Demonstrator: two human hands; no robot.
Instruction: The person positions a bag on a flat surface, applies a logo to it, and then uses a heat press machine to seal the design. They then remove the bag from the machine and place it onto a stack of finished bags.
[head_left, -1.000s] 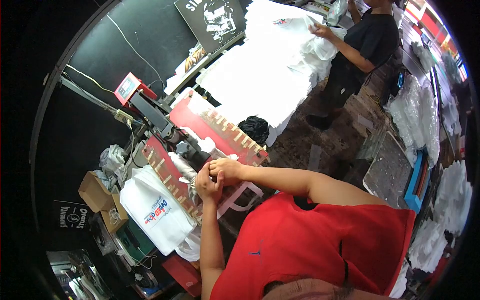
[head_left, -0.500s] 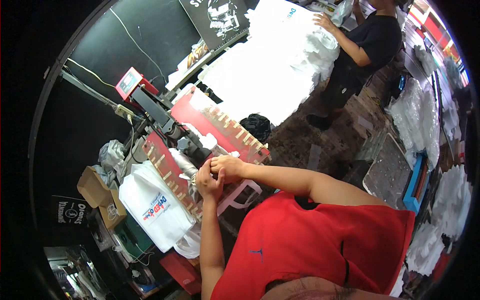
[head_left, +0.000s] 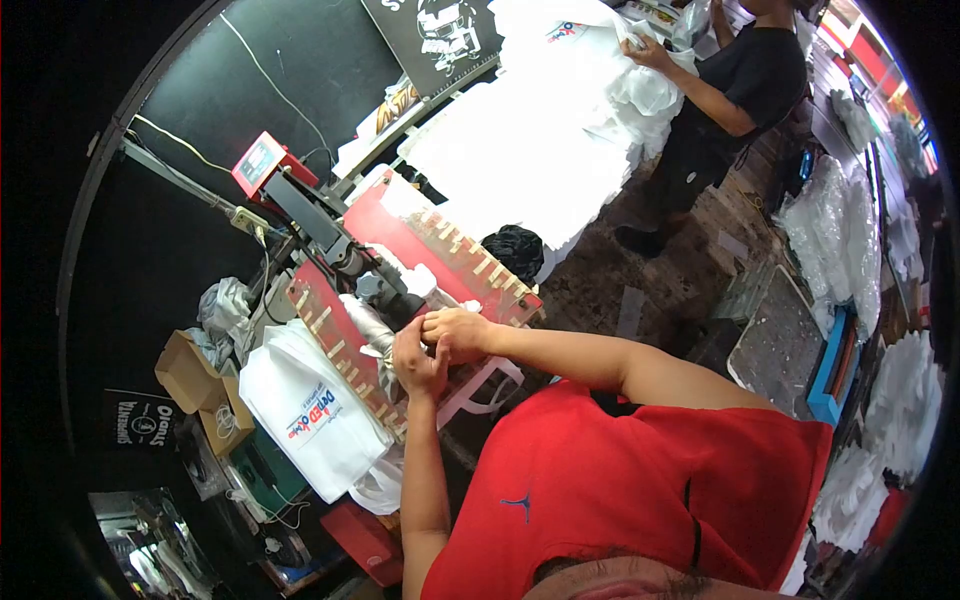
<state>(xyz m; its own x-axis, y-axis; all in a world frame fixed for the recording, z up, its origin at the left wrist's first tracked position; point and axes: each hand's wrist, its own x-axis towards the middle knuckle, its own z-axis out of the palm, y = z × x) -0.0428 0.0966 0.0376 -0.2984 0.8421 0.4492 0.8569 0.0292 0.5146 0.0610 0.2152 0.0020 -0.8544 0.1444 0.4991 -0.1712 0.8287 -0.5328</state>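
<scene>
My left hand (head_left: 419, 364) and my right hand (head_left: 460, 335) are closed together at the front end of a heat press (head_left: 320, 230). Both seem to grip its handle (head_left: 367, 322), which is wrapped in something silvery and runs under my fingers. Most of the grip is hidden by the hands themselves. Under the press lies a red board (head_left: 380, 225) with strips of tape along its edges. The white strap of a bag (head_left: 480, 400) hangs out below my hands. Left of the board is a stack of white printed bags (head_left: 310, 410).
A red control box (head_left: 262, 163) sits atop the press. Behind, a large pile of white bags (head_left: 520, 140) covers a table, and a co-worker in black (head_left: 745, 80) handles one. An open cardboard box (head_left: 205, 385) stands left. A black plastic bundle (head_left: 513, 252) lies beside the board.
My hands stay in place on the handle. The co-worker has lifted part of a white bag, and its print has shifted on the pile.
</scene>
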